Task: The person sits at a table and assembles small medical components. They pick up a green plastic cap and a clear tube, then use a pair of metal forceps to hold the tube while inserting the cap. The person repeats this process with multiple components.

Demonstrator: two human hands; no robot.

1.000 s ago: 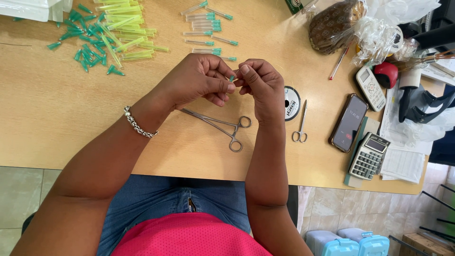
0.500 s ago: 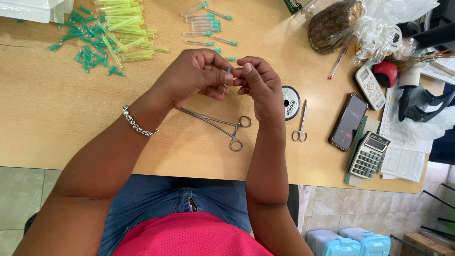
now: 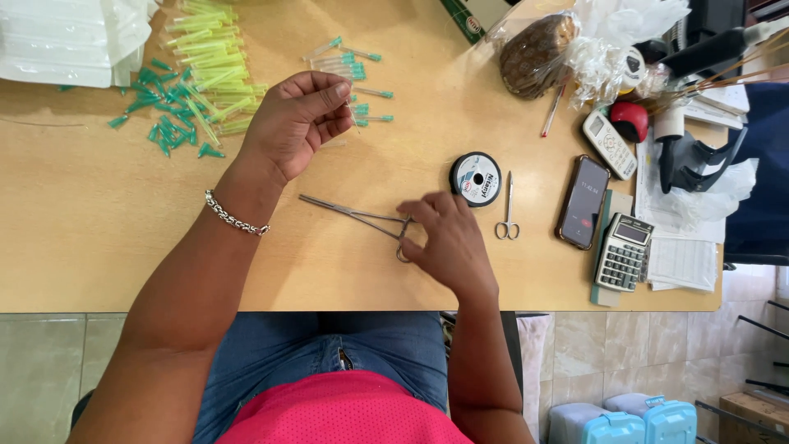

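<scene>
A single head-worn camera looks steeply down, close over the wooden table [image 3: 99,247] and lap.

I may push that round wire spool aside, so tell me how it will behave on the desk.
The wire spool lies flat on its face on the wooden desk, so a push would probably slide it, not roll it. It looks small and low, so likely light and unlikely to tip. The small scissors lie close beside it and might get nudged.
</scene>
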